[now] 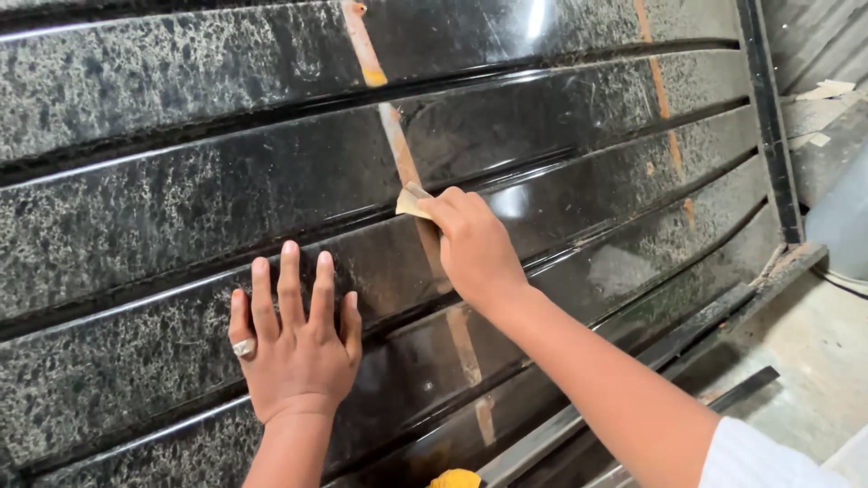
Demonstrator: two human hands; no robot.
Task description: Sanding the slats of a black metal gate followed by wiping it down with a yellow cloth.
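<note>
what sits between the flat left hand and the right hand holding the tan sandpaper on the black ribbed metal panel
In the head view, only bare black ribbed metal panel lies between the left hand and the right hand pinching the tan sandpaper.

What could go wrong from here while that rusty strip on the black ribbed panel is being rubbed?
The right hand pinches only a small folded piece of sandpaper, so fingertips could scrape the rusty strip or a rib edge. Rubbing may stray and dull the glossy black panel beside it. The left hand lies flat on that slick surface and might slip.
</note>
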